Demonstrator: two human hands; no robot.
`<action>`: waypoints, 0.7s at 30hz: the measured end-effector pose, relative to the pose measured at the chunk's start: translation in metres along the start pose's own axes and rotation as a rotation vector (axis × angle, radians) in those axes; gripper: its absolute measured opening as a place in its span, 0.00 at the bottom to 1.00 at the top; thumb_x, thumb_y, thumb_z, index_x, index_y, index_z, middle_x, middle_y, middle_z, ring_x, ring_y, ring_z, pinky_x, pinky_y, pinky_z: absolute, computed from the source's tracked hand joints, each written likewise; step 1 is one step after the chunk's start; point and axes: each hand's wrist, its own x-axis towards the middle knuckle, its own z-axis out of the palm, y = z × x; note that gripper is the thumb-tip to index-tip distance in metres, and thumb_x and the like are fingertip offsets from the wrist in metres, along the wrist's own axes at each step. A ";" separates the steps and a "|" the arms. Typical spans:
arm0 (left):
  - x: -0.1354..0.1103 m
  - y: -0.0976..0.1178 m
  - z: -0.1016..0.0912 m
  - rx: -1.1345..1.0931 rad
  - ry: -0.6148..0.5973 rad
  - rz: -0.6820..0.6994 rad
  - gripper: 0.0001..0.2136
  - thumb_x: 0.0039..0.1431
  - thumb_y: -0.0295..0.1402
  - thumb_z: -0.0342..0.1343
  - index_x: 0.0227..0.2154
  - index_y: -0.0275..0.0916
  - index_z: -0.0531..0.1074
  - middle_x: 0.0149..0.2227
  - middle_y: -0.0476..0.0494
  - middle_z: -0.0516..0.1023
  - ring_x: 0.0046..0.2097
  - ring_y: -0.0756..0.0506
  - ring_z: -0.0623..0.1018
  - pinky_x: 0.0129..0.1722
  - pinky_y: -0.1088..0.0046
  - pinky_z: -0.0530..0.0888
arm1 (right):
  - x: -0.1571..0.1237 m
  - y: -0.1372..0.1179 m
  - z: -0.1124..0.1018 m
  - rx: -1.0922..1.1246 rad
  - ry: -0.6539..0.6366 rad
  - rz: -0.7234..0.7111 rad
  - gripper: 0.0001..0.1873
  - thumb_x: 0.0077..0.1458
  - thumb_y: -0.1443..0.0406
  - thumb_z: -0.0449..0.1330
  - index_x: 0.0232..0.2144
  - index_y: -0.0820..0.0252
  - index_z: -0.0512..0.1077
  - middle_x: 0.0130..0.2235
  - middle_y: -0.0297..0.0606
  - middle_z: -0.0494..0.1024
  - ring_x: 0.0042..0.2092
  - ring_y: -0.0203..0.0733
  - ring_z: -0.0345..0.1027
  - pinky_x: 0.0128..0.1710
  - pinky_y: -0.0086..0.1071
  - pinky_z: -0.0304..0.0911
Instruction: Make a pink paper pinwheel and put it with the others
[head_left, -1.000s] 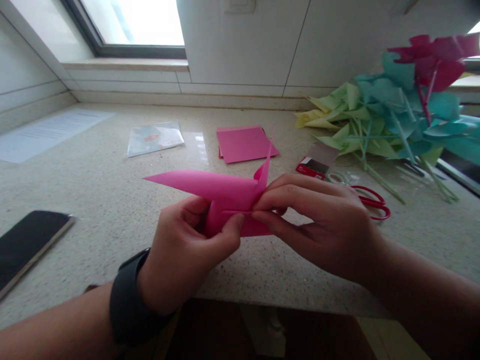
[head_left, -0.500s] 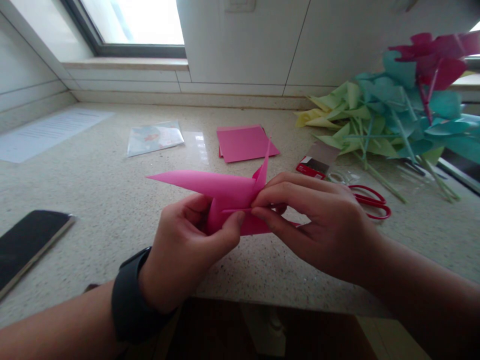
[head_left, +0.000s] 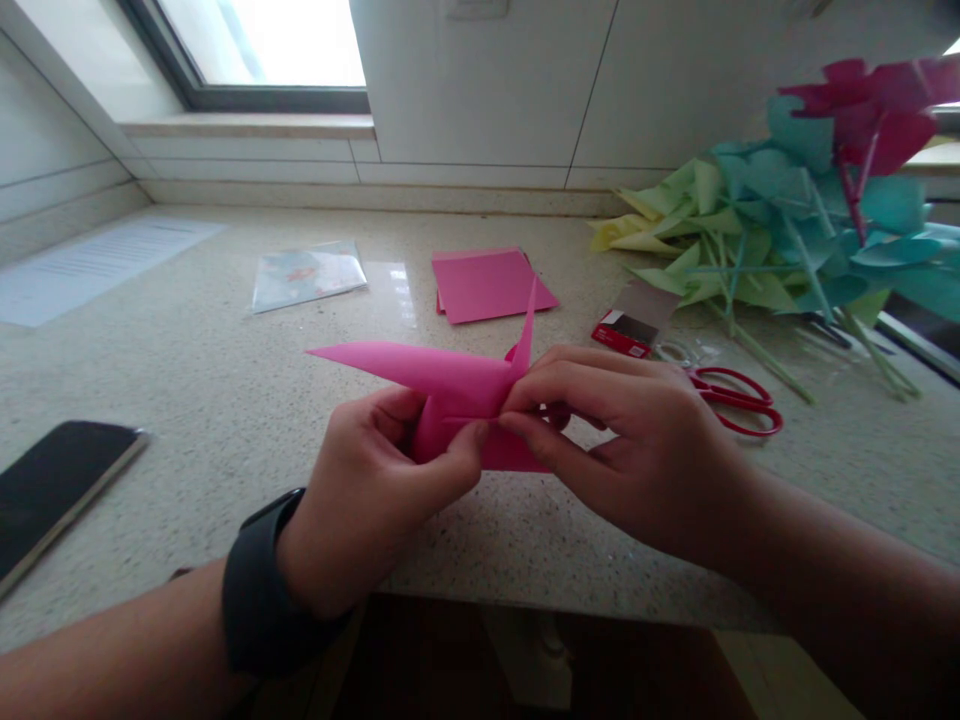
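Observation:
Both hands hold a folded pink paper piece just above the speckled counter. It has a long point reaching left and a thin flap standing up. My left hand, with a black watch on its wrist, pinches the paper's centre from below with thumb and fingers. My right hand pinches the same centre from the right, fingertips pressed together on a fold. The paper's lower right part is hidden behind my right hand.
A stack of pink square sheets lies behind the hands. Red scissors, a small red box and a pile of green, teal and magenta paper pinwheels are at right. A phone, a clear packet and a printed sheet lie at left.
The folded pink paper and both hands have shifted very slightly right and up; the grip is the same.

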 end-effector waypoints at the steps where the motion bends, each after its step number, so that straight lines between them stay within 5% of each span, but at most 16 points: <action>1: 0.001 0.000 0.000 0.006 0.002 0.006 0.06 0.48 0.28 0.64 0.30 0.34 0.80 0.27 0.46 0.84 0.26 0.51 0.78 0.25 0.82 0.73 | 0.000 0.000 0.000 -0.001 -0.003 0.004 0.04 0.61 0.69 0.60 0.32 0.61 0.74 0.31 0.33 0.74 0.32 0.34 0.65 0.34 0.30 0.58; 21: 0.002 -0.002 0.001 0.059 -0.010 -0.025 0.05 0.48 0.32 0.64 0.27 0.35 0.78 0.23 0.51 0.76 0.23 0.54 0.69 0.21 0.82 0.65 | 0.003 -0.005 0.001 -0.018 -0.045 0.152 0.03 0.55 0.68 0.61 0.29 0.59 0.74 0.28 0.31 0.75 0.31 0.35 0.66 0.32 0.31 0.56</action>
